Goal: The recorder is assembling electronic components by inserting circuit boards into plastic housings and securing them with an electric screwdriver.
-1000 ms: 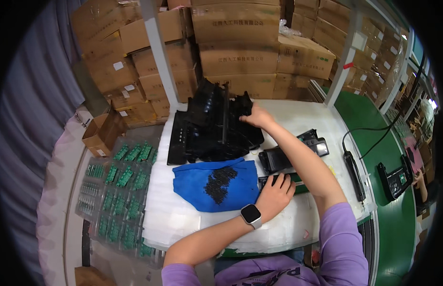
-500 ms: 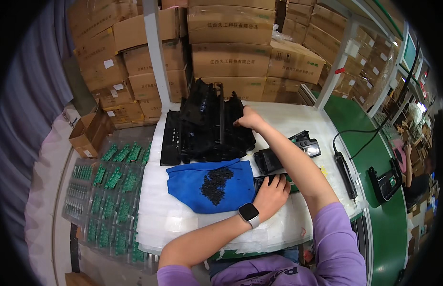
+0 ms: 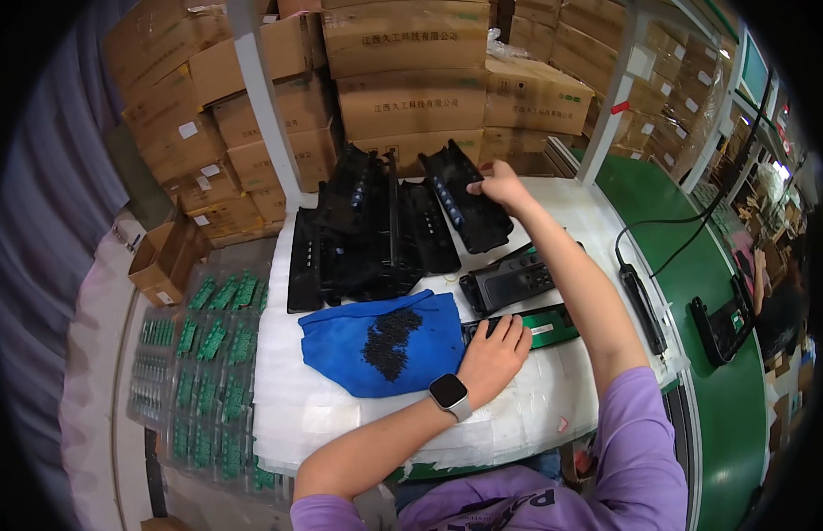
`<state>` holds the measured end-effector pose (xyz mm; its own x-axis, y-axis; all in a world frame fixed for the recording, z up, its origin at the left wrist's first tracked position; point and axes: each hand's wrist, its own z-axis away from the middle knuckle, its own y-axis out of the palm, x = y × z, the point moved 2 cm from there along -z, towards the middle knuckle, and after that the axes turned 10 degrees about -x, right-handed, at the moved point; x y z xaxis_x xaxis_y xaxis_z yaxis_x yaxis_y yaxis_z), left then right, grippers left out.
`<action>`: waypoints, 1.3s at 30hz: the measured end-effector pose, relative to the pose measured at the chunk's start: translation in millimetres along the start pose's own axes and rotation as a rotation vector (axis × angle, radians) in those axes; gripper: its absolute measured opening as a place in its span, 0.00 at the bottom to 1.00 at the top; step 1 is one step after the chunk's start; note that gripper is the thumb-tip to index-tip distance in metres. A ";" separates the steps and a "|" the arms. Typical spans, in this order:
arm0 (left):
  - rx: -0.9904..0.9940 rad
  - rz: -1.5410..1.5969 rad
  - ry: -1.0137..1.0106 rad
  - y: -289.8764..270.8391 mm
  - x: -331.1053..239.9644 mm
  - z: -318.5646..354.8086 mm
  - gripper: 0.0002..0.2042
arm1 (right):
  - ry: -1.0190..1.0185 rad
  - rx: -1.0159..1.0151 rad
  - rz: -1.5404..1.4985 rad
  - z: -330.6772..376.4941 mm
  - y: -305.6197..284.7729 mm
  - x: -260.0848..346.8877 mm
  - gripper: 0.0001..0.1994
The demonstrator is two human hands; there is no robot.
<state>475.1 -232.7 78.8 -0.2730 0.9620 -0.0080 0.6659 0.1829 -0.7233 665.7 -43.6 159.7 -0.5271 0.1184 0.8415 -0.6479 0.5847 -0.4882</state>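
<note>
My right hand [image 3: 502, 188] grips the edge of a long black plastic housing shell [image 3: 464, 199], tilted at the right of a pile of similar black shells [image 3: 358, 239]. Nearer to me, my left hand [image 3: 498, 358] lies with bent fingers over the left end of a black housing with a green circuit board [image 3: 548, 327] in it. A black handheld device casing [image 3: 515, 281] with buttons lies just beyond that board. Beside my left hand is a blue cloth [image 3: 340, 354] bearing a heap of small black screws [image 3: 391, 343].
A black electric screwdriver [image 3: 641, 310] with a cable lies at the table's right edge. On the green conveyor [image 3: 721, 425] sits another black housing [image 3: 723, 323]. Clear trays of green circuit boards [image 3: 212, 341] stand at the left. Cardboard boxes [image 3: 407, 102] and a white post [image 3: 262, 97] rise behind.
My right hand has drawn one black shell up and right, away from the pile. The left hand has barely moved, and more of the green board shows beside it.
</note>
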 end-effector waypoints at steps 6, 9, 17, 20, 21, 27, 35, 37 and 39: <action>-0.202 0.118 0.147 -31.2 2.8 -17.7 0.18 | 0.018 0.259 -0.398 52.2 -91.9 10.4 0.27; -0.376 -0.068 0.273 -66.1 -9.3 -22.8 0.12 | -0.001 0.484 -0.365 100.8 -138.2 7.9 0.28; -0.113 -0.095 0.400 -81.3 -43.6 -17.9 0.12 | 0.072 1.032 -0.314 216.4 -168.7 -21.4 0.30; -0.013 0.017 0.301 -76.1 -65.9 9.5 0.13 | -0.065 1.110 -0.191 222.6 -156.8 -52.8 0.25; 0.019 0.044 0.220 -74.0 -68.5 20.2 0.13 | -0.176 1.068 -0.028 222.1 -153.3 -55.1 0.23; 0.139 0.140 -0.033 -73.5 -89.8 46.3 0.18 | -0.682 0.506 0.245 243.3 -130.4 -48.7 0.13; 0.158 0.306 -0.167 -56.0 -76.9 36.1 0.16 | -0.768 0.185 0.454 235.1 -142.3 -77.3 0.12; 0.209 0.265 0.008 -68.7 -81.3 48.0 0.16 | -0.772 0.175 0.337 235.0 -142.1 -70.0 0.12; 0.181 0.251 -0.022 -65.7 -80.3 49.7 0.14 | -0.759 0.237 0.338 231.3 -146.8 -71.4 0.12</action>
<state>418.8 -332.1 92.6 -0.1314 0.9676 -0.2154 0.5808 -0.1009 -0.8077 671.3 -323.5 117.7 -0.8823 -0.3618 0.3012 -0.4431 0.4221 -0.7909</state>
